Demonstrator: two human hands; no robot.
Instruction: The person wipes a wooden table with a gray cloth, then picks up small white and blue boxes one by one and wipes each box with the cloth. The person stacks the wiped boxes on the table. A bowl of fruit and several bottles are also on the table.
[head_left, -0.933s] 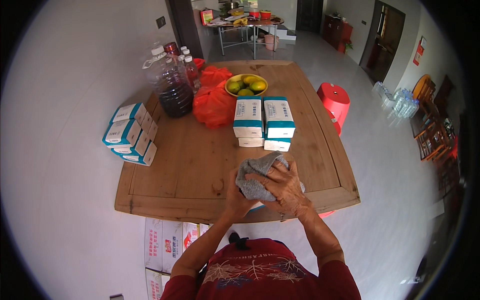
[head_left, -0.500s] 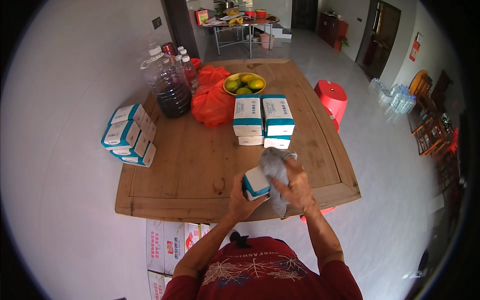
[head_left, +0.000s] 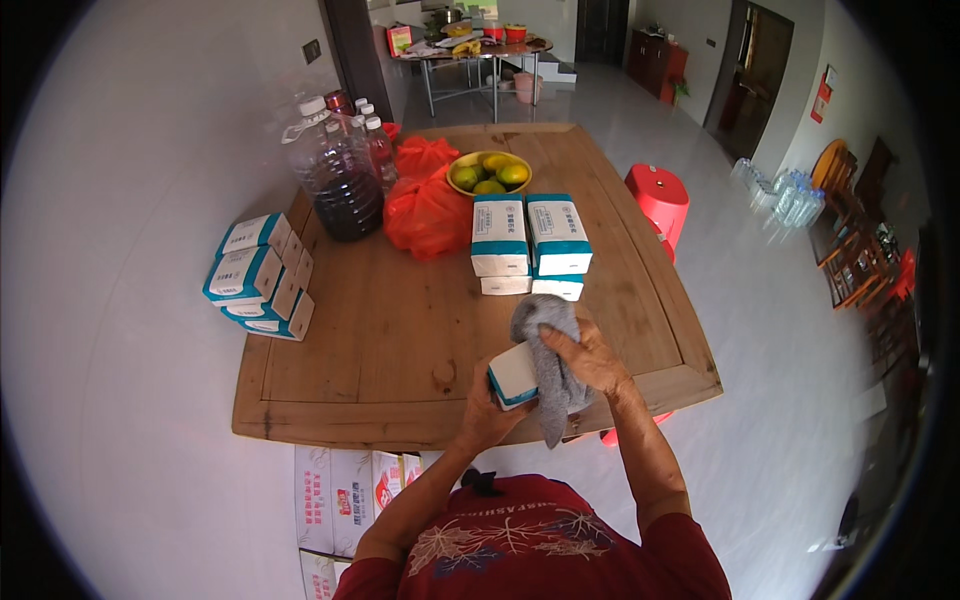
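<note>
Near the front edge of the wooden table [head_left: 350,385], my left hand [head_left: 487,408] grips a white-and-teal tissue pack [head_left: 514,371] from its left and underside. A grey cloth [head_left: 556,375] is bunched in my right hand [head_left: 585,357], pressed against the right side of that pack. My right thumb lies over the cloth; the other fingers are partly hidden behind it. Just beyond my hands, a stack of similar tissue packs [head_left: 500,235] stands two high in two columns. Another stack of tissue packs [head_left: 243,275] sits at the table's left edge.
Behind the packs are a yellow bowl of green-yellow fruit [head_left: 489,174], red plastic bags [head_left: 425,210], and a large jug of dark liquid [head_left: 340,190] beside smaller bottles. Red stools [head_left: 658,200] stand right of the table. Printed cartons [head_left: 335,500] lie on the floor below its front edge.
The cloth in my right hand has shifted slightly downward along the pack, its lower end now hanging lower. My left hand keeps its hold, with the pack turned a little.
</note>
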